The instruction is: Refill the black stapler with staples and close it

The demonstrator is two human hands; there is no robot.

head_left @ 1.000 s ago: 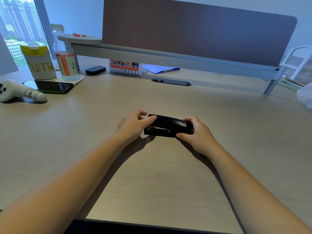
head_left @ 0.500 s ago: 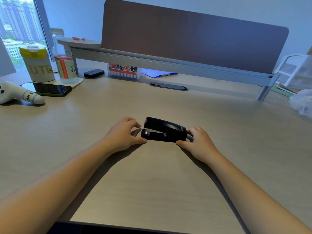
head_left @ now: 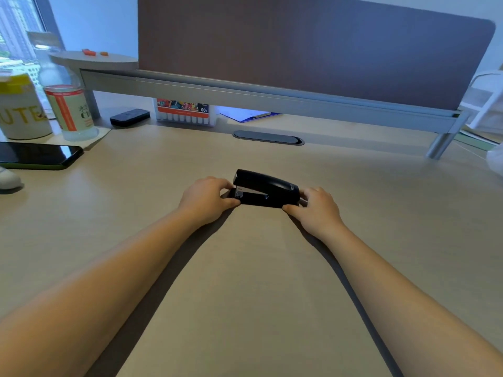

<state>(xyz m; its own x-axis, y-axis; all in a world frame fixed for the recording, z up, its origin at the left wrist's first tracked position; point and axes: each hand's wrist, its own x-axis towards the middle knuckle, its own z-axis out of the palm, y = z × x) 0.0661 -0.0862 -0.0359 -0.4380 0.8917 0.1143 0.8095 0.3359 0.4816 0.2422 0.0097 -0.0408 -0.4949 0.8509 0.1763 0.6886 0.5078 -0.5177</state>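
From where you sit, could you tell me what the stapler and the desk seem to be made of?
The black stapler looks like glossy moulded plastic, with highlights on its top, and bright metal at its front end. The desk looks like matte pale wood-grain laminate, though veneer is possible.

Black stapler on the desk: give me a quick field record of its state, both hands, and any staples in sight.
stapler: black plastic stapler, on the light wood desk, top arm down
left hand: left hand, fingertips at the front end
right hand: right hand, fingers at the rear end
loose staples: none visible
nearby: black phone, far left
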